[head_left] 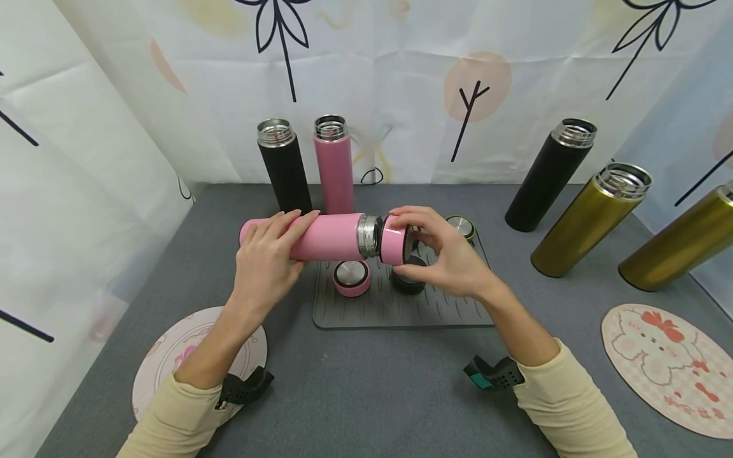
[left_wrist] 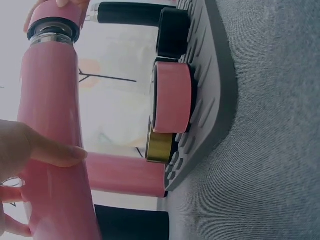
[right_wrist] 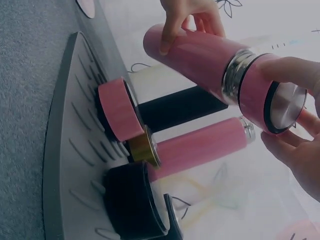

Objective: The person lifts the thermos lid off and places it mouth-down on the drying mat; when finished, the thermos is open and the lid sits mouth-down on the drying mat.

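My left hand [head_left: 269, 254] grips a pink thermos bottle [head_left: 332, 236] around its body, holding it sideways above the grey mat. Between the fingers and thumb of my right hand [head_left: 443, 254] is a pink lid [head_left: 393, 240], right at the bottle's steel neck [head_left: 368, 235]. In the right wrist view the lid [right_wrist: 270, 95] lines up with the neck, its steel top facing outward. Below the bottle, on the ridged grey mat [head_left: 452, 312], sit another pink lid [head_left: 352, 278] and a black lid [head_left: 408, 280], partly hidden by my right hand. A gold-rimmed lid [head_left: 461, 228] lies farther back.
Behind my left hand stand an uncapped black bottle [head_left: 282, 165] and an uncapped pink bottle [head_left: 334, 165]. To the right are another black bottle [head_left: 546, 178] and two gold bottles [head_left: 590, 222], all lidless. Round placemats [head_left: 670, 369] lie at both sides. A printed cloth hangs behind.
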